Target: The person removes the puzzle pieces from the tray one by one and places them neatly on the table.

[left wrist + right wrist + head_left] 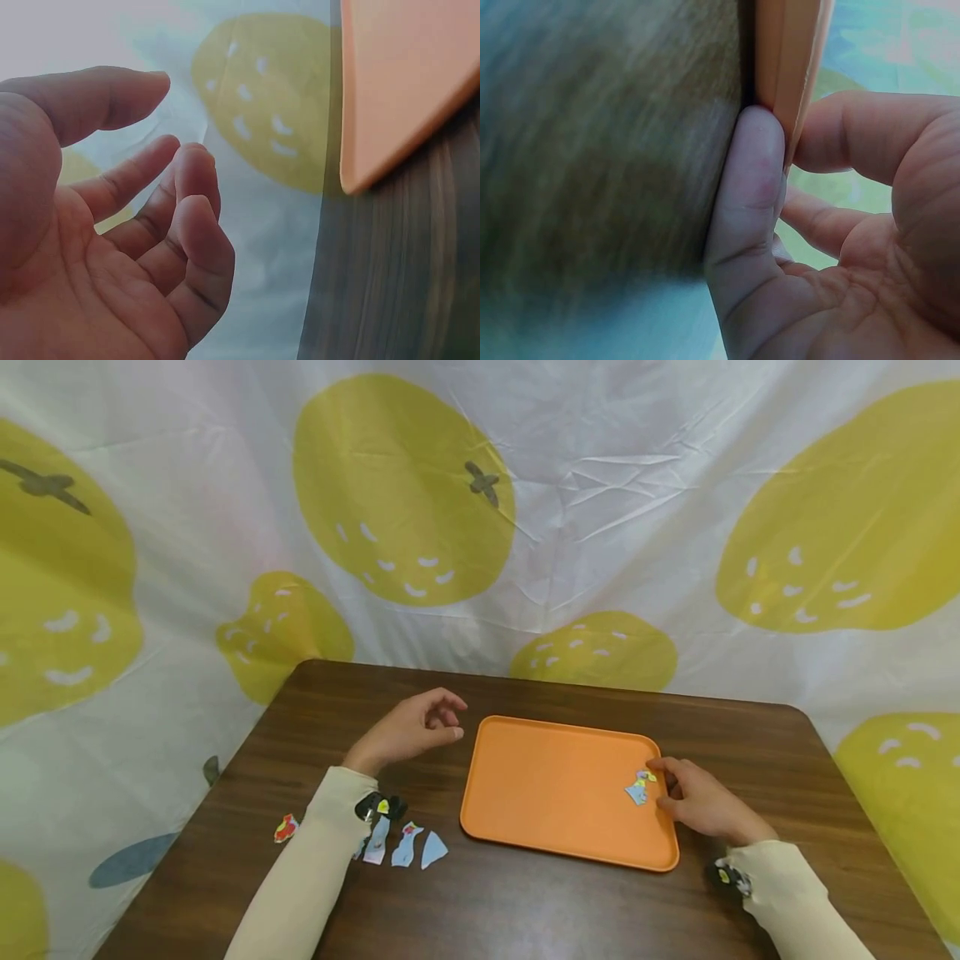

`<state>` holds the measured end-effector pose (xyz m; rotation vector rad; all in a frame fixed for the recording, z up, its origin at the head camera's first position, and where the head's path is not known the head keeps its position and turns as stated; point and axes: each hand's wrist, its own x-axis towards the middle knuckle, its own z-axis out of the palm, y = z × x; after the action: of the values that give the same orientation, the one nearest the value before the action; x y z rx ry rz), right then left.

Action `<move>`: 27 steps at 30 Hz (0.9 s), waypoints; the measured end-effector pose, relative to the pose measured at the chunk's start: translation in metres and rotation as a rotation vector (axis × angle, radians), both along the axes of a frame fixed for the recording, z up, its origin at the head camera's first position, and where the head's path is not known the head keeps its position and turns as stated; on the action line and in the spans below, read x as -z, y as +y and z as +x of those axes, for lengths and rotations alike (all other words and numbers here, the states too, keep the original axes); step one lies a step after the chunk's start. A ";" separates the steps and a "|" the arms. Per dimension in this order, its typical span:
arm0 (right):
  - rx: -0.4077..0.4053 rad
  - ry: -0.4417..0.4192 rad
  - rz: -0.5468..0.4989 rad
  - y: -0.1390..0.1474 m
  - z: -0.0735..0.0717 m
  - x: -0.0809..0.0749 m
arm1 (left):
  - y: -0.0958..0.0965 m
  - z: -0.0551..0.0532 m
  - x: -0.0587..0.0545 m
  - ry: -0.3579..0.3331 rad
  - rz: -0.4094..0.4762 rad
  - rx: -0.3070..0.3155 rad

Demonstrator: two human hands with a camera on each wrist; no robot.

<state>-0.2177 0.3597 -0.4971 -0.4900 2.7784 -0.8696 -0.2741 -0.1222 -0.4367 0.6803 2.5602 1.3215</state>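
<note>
An orange rectangular tray lies on the brown table. My right hand is at its right rim; in the right wrist view the thumb and a finger pinch the tray's edge between them. Close to these fingertips, small blue, yellow and purple cut paper pieces lie on the tray. Left of the tray, my left hand hovers with loosely bent fingers and nothing in them. In the left wrist view the thumb stands apart from the fingers, and a tray corner shows beyond.
Several pale blue paper pieces lie in a row on the table, partly hidden by the left wrist. A red and yellow piece lies farther left. A white curtain with yellow fruit prints hangs behind the table.
</note>
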 end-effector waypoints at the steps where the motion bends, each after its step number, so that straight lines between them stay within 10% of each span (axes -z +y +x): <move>1: 0.000 0.000 0.001 0.000 0.000 0.000 | 0.005 -0.001 0.000 -0.005 0.008 0.007; 17: 0.003 -0.001 -0.003 0.001 0.000 0.001 | 0.085 -0.011 0.004 -0.119 0.167 0.125; 27: 0.002 0.021 0.015 0.000 0.001 0.000 | 0.132 -0.017 0.027 -0.245 0.277 0.215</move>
<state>-0.2172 0.3596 -0.4975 -0.4972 2.8026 -0.8478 -0.2912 0.0096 -0.4639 0.7624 2.0729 1.5887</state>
